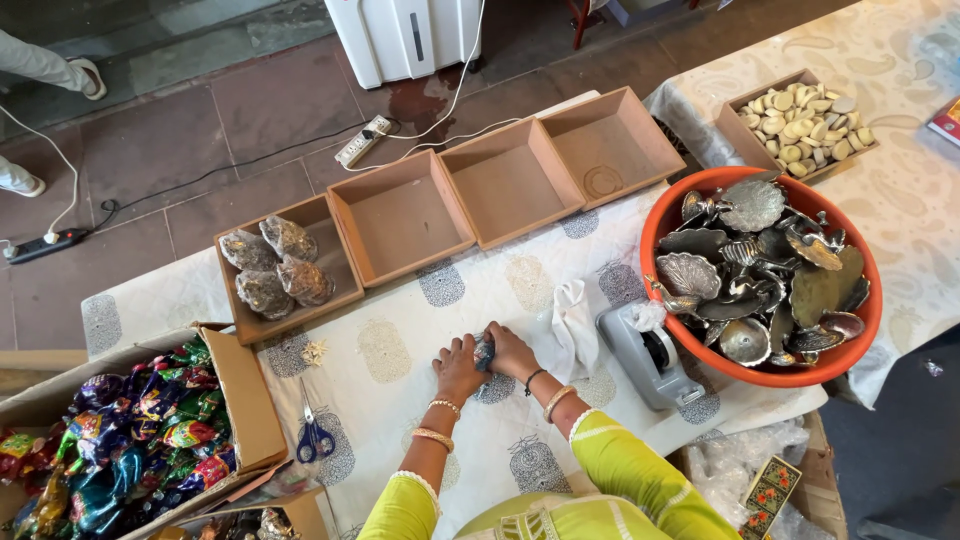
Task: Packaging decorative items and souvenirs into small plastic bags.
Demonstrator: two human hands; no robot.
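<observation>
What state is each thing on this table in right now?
Left hand: gripping small dark bundle.
Right hand: gripping the same bundle.
Three brown square trays: empty.
Fourth brown tray: holds four wrapped bundles.
Orange round tub: full of silver dishes.
Blue-handled scissors: closed, flat.

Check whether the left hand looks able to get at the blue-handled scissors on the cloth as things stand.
Probably yes. The scissors lie in the open on the cloth, to the left of the left hand, nothing between them. That hand is busy on a small dark item with the right hand.
</observation>
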